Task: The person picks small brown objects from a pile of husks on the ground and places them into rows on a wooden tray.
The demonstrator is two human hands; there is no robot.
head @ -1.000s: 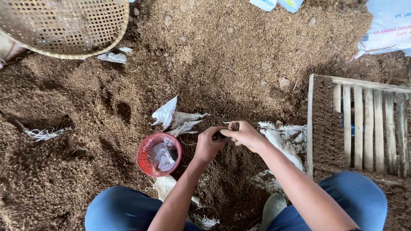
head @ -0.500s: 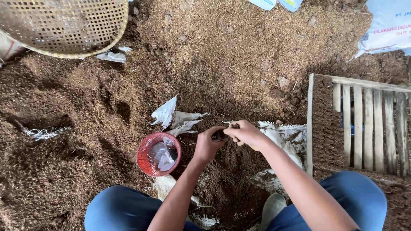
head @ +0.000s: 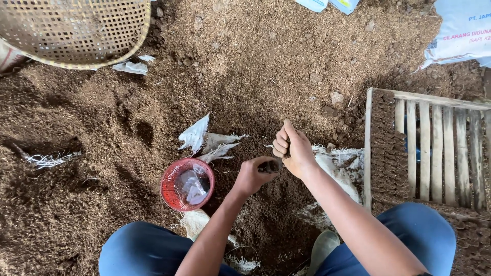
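over the brown mulch, beside a red bowl with clear plastic, the left hand pinches a small dark object, mostly hidden; the right hand is fisted against it, contents unclear.

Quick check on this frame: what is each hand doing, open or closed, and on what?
Left hand: closed on a small dark object, too small to identify.
Right hand: closed in a fist, touching the same object's other end; what it grips cannot be told.
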